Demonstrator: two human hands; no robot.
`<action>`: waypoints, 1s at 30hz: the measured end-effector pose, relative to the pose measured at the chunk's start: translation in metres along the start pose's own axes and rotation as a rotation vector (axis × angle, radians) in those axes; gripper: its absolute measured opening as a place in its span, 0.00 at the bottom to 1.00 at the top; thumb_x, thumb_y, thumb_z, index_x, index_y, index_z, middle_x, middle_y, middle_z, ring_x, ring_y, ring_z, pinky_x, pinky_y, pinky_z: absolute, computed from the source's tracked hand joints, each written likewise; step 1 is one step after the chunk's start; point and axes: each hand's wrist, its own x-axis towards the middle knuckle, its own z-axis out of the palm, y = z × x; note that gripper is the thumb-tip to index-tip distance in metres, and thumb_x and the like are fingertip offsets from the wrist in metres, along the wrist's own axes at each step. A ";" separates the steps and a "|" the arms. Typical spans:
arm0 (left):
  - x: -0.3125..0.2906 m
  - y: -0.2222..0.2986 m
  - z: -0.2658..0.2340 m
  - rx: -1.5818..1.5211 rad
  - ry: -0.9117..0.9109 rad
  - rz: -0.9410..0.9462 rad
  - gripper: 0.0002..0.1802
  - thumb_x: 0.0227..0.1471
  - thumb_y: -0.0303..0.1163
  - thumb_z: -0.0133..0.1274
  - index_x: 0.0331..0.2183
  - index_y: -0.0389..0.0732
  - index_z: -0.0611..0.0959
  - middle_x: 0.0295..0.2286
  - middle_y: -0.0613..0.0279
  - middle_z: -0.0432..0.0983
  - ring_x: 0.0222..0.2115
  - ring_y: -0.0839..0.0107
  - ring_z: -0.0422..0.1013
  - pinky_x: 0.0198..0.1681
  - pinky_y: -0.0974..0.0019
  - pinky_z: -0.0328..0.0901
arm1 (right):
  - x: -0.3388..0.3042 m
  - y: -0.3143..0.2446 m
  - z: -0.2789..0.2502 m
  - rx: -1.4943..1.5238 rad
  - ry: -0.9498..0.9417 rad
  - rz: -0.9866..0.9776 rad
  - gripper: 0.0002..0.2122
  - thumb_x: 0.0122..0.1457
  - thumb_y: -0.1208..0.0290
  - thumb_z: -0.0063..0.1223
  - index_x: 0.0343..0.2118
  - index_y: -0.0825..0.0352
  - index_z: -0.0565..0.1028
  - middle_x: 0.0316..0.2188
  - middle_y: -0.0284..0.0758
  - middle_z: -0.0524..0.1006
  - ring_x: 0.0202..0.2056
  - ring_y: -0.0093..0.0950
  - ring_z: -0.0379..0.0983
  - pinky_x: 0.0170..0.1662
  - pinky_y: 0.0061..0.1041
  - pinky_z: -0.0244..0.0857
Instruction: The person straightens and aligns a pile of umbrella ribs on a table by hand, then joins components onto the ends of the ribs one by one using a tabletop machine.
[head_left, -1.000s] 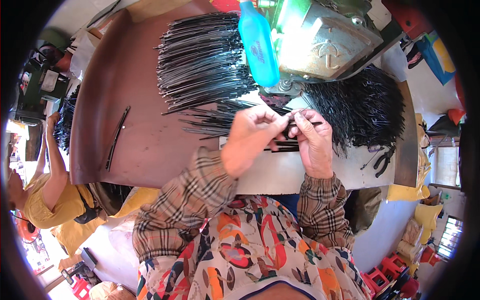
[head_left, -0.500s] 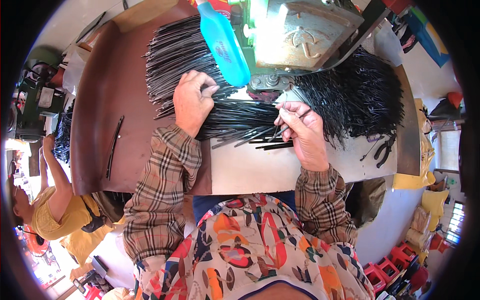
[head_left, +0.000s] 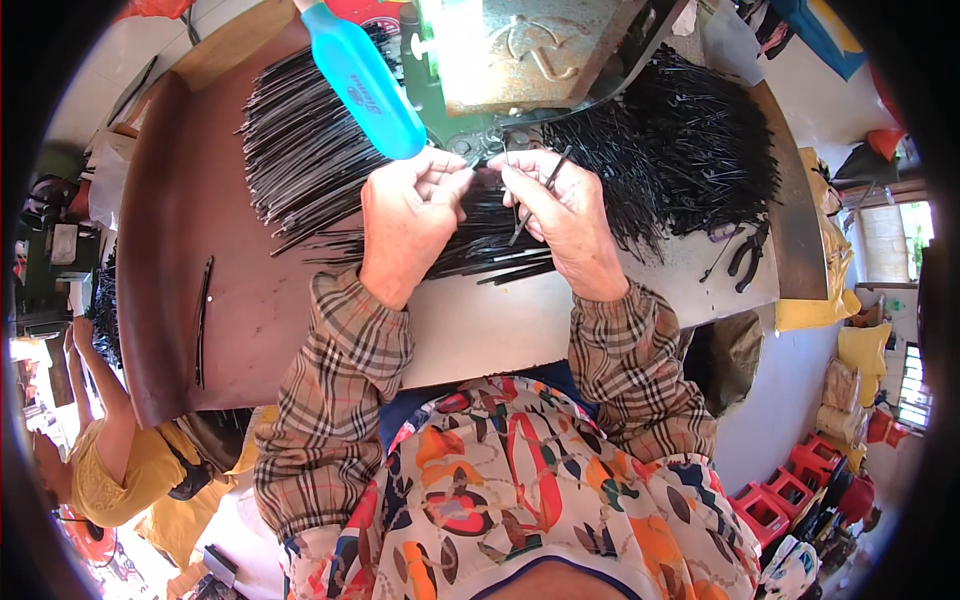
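The left hand (head_left: 408, 225) has its fingers (head_left: 446, 185) pinched shut on thin black metal rods (head_left: 480, 190), just below the blue handle (head_left: 365, 80). Close beside it, the right hand (head_left: 570, 225) grips a rod (head_left: 535, 195) upright in closed fingers. Loose rod piles (head_left: 690, 150) spread over the surface (head_left: 170, 250) on both sides of the fingers.

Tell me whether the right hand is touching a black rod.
Touching: the head view shows the right hand pinching a thin black rod between its fingers.
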 end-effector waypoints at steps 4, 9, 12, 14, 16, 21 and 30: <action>-0.001 0.000 0.001 -0.322 -0.020 -0.124 0.11 0.56 0.24 0.52 0.41 0.32 0.79 0.26 0.66 0.76 0.19 0.84 0.66 0.19 0.81 0.59 | -0.004 0.004 -0.003 0.009 -0.012 0.043 0.07 0.61 0.72 0.53 0.37 0.69 0.79 0.24 0.24 0.72 0.24 0.10 0.63 0.26 0.12 0.56; -0.001 -0.007 0.002 -0.415 -0.046 -0.168 0.12 0.56 0.25 0.53 0.43 0.32 0.79 0.26 0.66 0.76 0.18 0.85 0.63 0.19 0.81 0.56 | -0.005 0.006 -0.002 0.050 -0.029 0.047 0.08 0.62 0.72 0.52 0.39 0.70 0.78 0.25 0.24 0.73 0.25 0.11 0.64 0.27 0.12 0.57; -0.002 -0.006 0.005 -0.429 -0.050 -0.192 0.12 0.56 0.26 0.53 0.43 0.33 0.79 0.26 0.67 0.76 0.18 0.85 0.63 0.18 0.81 0.54 | -0.005 0.008 -0.003 0.052 -0.030 0.035 0.08 0.62 0.73 0.51 0.39 0.70 0.78 0.25 0.24 0.73 0.25 0.11 0.64 0.28 0.12 0.58; -0.001 -0.007 0.007 -0.427 -0.050 -0.202 0.12 0.56 0.26 0.53 0.43 0.33 0.79 0.26 0.67 0.76 0.18 0.85 0.63 0.18 0.81 0.54 | -0.004 0.009 -0.004 0.042 -0.021 0.035 0.08 0.62 0.73 0.51 0.39 0.71 0.78 0.25 0.24 0.73 0.25 0.12 0.64 0.28 0.12 0.58; -0.002 -0.007 0.006 -0.441 -0.065 -0.209 0.12 0.56 0.26 0.53 0.43 0.33 0.80 0.26 0.67 0.76 0.18 0.85 0.63 0.18 0.81 0.55 | -0.002 0.011 -0.004 0.033 -0.019 0.035 0.08 0.62 0.73 0.51 0.39 0.71 0.78 0.25 0.25 0.73 0.26 0.12 0.65 0.28 0.12 0.59; -0.002 -0.005 0.008 -0.430 -0.053 -0.202 0.12 0.57 0.26 0.53 0.43 0.33 0.79 0.26 0.67 0.76 0.18 0.85 0.63 0.19 0.81 0.55 | -0.002 0.012 -0.003 0.016 0.003 -0.003 0.08 0.61 0.74 0.51 0.39 0.71 0.78 0.24 0.25 0.74 0.25 0.12 0.65 0.27 0.13 0.59; -0.003 -0.003 0.011 -0.392 -0.046 -0.193 0.13 0.56 0.27 0.54 0.43 0.33 0.80 0.27 0.67 0.76 0.19 0.85 0.64 0.19 0.81 0.56 | 0.000 0.013 -0.004 0.011 -0.010 -0.007 0.08 0.61 0.73 0.52 0.38 0.71 0.78 0.24 0.25 0.74 0.25 0.12 0.65 0.27 0.13 0.59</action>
